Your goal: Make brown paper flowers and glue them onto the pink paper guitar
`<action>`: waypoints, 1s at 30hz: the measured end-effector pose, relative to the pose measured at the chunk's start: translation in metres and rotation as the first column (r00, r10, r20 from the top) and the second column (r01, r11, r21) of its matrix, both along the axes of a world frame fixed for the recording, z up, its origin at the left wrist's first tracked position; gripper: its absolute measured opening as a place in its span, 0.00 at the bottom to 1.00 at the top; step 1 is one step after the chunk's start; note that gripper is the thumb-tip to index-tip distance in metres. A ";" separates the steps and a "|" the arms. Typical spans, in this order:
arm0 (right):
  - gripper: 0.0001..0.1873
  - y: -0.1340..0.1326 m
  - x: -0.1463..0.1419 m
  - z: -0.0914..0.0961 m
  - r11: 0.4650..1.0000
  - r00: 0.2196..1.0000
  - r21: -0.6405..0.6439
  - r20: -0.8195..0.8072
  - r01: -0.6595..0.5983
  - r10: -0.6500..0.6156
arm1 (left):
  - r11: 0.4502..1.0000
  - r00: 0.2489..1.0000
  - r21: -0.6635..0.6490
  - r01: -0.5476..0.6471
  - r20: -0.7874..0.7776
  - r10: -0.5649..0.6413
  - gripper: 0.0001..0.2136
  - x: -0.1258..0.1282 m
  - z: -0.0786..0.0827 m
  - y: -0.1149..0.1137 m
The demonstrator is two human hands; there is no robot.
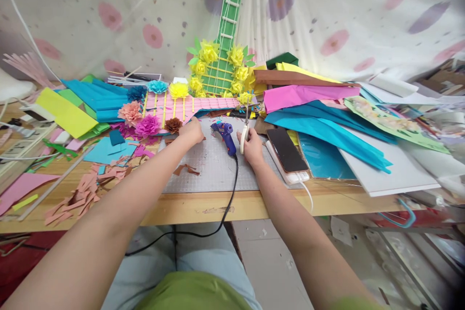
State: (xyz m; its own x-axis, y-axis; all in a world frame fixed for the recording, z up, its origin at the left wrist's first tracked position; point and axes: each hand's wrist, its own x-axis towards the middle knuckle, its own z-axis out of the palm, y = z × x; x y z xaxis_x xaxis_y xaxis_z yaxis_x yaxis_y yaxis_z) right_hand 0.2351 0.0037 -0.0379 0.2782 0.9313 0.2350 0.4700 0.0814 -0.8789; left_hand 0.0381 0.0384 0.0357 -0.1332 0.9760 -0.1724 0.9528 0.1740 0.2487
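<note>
A pink paper guitar [214, 103] lies sideways, decorated with paper flowers and yellow strips; a blue strip runs along its near edge. My left hand [192, 131] is closed at that edge, next to a brown paper flower [173, 125]; its fingertips are partly hidden. In my right hand [252, 146] are white-handled scissors [244, 136], blades pointing away from me. Between my hands a blue glue gun [225, 136] rests on the grey cutting mat [214, 174], its black cord hanging over the table edge. Behind stands a green paper guitar [218, 77] with yellow flowers.
Right of the mat, a black phone [286, 150] lies on a white power strip [278, 162]. Blue crepe paper [327, 128] and other coloured sheets are piled farther right. Orange-pink paper scraps [78, 196] and a light blue sheet [109, 151] lie at left.
</note>
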 end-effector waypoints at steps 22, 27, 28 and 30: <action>0.19 -0.001 0.000 0.001 0.999 0.999 0.009 -0.011 0.042 -0.042 | 0.989 0.979 0.141 0.036 0.195 -0.064 0.14 -0.018 -0.009 -0.013; 0.18 -0.001 -0.001 -0.001 0.999 0.999 0.018 -0.007 0.038 -0.038 | 0.971 0.949 0.237 -0.025 0.312 -0.051 0.12 -0.039 -0.012 -0.014; 0.18 -0.001 -0.001 0.000 0.999 0.999 0.020 -0.004 0.034 -0.034 | 0.971 0.941 0.238 -0.026 0.335 -0.057 0.13 -0.043 -0.013 -0.014; 0.18 -0.002 -0.001 0.000 0.999 1.000 0.021 -0.004 0.027 -0.027 | 0.967 0.920 0.255 -0.027 0.385 -0.076 0.14 -0.048 -0.014 -0.015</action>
